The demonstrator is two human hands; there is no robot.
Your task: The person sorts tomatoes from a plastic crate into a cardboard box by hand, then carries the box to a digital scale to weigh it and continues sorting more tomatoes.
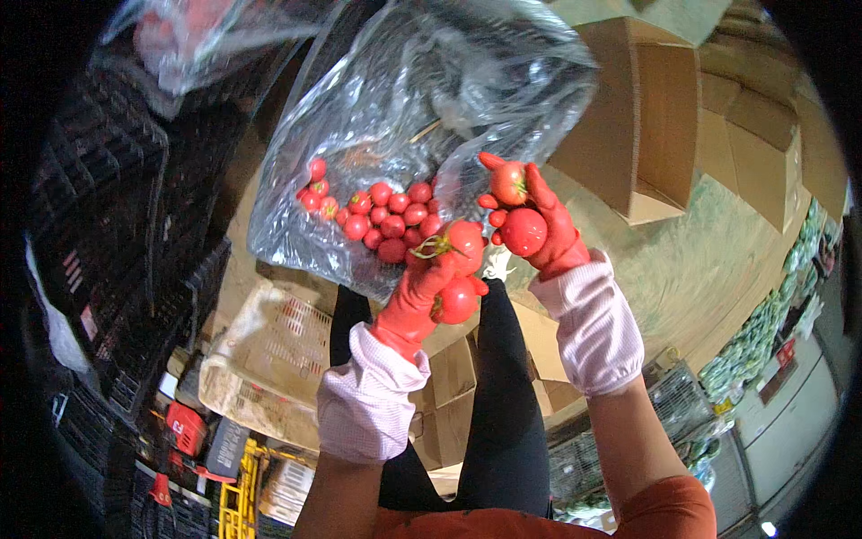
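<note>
Both my hands wear red rubber gloves with pink sleeve covers. My left hand (417,290) grips two tomatoes, an upper tomato (465,244) with a withered green calyx and a lower tomato (456,300). To its right, my right hand (539,215) holds a paler tomato (508,183) at the fingertips and a glossy red tomato (524,232) against the palm. Beyond my left hand, a clear plastic liner bag (363,114) lies spread open with many red tomatoes (394,222) gathered near its close side. The container under the liner is mostly hidden.
Open cardboard boxes (599,108) stand at the right. A dirty cream plastic crate (269,350) is at lower left, near a yellow crate (239,485). Stacked black crates (121,202) fill the left side. Bagged green produce (761,330) lies along the far right.
</note>
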